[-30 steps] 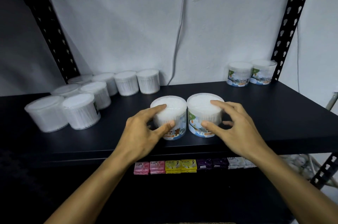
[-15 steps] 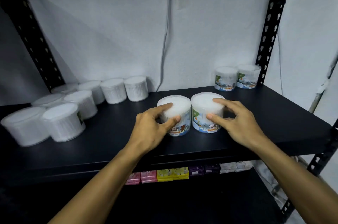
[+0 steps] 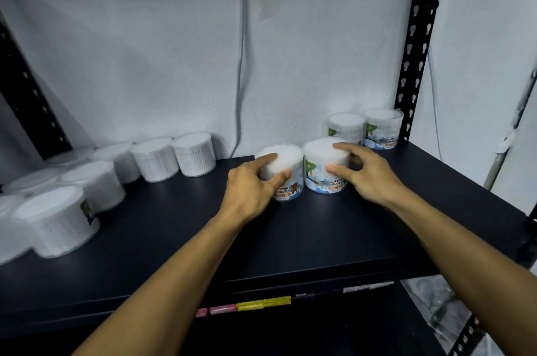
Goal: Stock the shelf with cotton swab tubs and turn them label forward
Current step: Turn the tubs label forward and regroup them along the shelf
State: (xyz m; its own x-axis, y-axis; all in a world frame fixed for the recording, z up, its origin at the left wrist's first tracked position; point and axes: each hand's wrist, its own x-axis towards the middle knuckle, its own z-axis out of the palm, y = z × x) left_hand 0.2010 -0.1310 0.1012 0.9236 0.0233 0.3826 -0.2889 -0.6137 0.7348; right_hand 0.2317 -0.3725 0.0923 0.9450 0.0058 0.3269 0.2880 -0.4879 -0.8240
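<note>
Nearest my viewpoint, a row of small coloured packets (image 3: 263,304) lies on the lower level, showing just under the front lip of the black shelf (image 3: 174,239). Above that, both forearms reach forward across the shelf board. I note the left hand (image 3: 250,188) curled round the left tub (image 3: 286,174), thumb pressed on the near side wall above the label and forefinger laid over the rim of the lid. The right hand (image 3: 367,174) grips the right tub (image 3: 325,166) likewise, thumb on the front wall and fingers bent over the lid and far side. Both tubs stand upright on the shelf, touching one another, and the printed "COTTON BUDS" labels face me, partly covered by the thumbs. To the left, a cluster of unlabelled-side tubs (image 3: 55,219) stands near the front edge, blurred, one showing a sliver of label at its right. Further back a line of white tubs (image 3: 193,153) runs along the wall. At the far right rear corner, two more tubs (image 3: 366,128) stand side by side with labels forward, just behind the right hand, next to the perforated black upright (image 3: 418,35). A grey cable (image 3: 240,50) hangs down the white wall.
</note>
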